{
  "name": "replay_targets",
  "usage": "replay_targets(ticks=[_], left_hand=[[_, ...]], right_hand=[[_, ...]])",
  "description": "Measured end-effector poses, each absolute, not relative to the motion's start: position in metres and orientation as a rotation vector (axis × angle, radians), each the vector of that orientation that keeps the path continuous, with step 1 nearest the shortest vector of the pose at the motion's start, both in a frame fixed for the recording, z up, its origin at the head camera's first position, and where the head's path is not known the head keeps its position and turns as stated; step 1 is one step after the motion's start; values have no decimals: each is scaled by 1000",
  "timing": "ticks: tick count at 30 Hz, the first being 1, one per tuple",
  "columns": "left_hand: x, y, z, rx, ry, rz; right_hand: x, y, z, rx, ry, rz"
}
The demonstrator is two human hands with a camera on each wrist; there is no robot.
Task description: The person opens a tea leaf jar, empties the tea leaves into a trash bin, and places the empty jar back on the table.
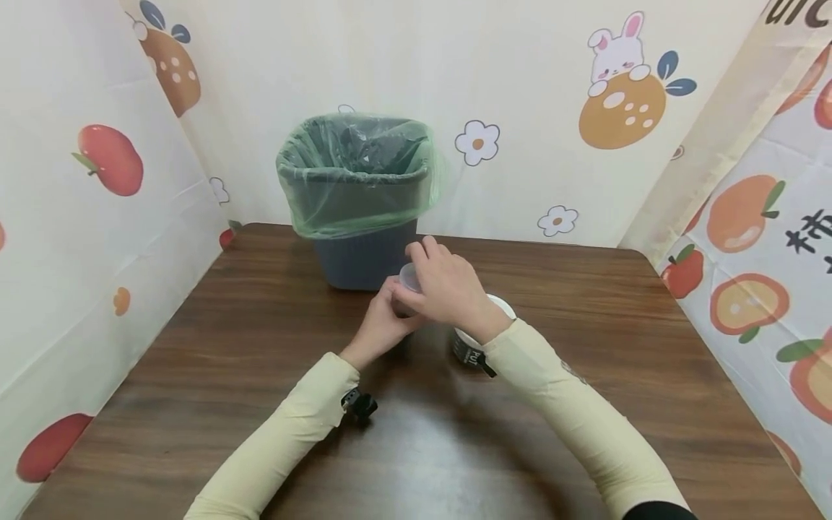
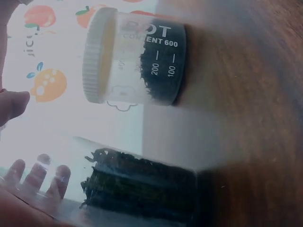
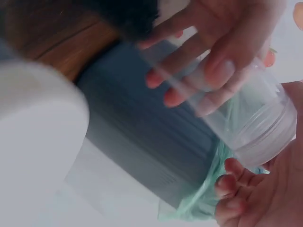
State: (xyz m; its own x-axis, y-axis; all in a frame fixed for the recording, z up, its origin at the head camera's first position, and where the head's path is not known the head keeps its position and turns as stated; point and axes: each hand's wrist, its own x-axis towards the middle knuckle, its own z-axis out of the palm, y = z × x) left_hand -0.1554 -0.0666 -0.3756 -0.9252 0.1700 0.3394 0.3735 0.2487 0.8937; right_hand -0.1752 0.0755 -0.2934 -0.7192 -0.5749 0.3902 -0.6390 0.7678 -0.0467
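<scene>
My left hand (image 1: 379,318) grips a clear jar (image 2: 94,208) around its side. Dark, dry, leaf-like pieces (image 2: 137,184) fill its lower part. My right hand (image 1: 448,285) curves over the jar's clear, ringed top end (image 3: 267,137), thumb and fingers on either side of it. Whether that end is a lid or a bare rim, I cannot tell. Beside it stands a second clear jar (image 2: 130,61), printed with measuring marks and holding similar dark contents; its white ribbed lid (image 2: 97,54) is on. In the head view, my right wrist partly hides this second jar.
A dark blue-grey bin (image 1: 367,260) lined with a green translucent bag (image 1: 364,209) stands just behind my hands, towards the table's back edge. Brown wood-grain table (image 1: 260,325) lies below. Printed cloth (image 1: 520,79) with fruit and flowers hangs behind and at both sides.
</scene>
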Motion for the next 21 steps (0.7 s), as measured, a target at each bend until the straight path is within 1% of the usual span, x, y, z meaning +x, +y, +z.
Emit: replay_targets(ticks=[6,11,15,18,21], left_hand=[[-143,-69,-357,-639,-2450,-1524],[-130,-79,-339,-693,-2555,-1164],[-128,-80,-323,-814,-2514,-929],[-129,-75,-313,-883,-2512,-887],[-128,-69,-307,-913,-2599,-991]], right_hand=[[-160,95,-291,813,-2603,258],[-145,109,-294,824,-2620,484],[-138,121,-297,846,-2542,609],[-136,130,-301,878,-2435,607],[-134,139,-305,937,-2320,576]])
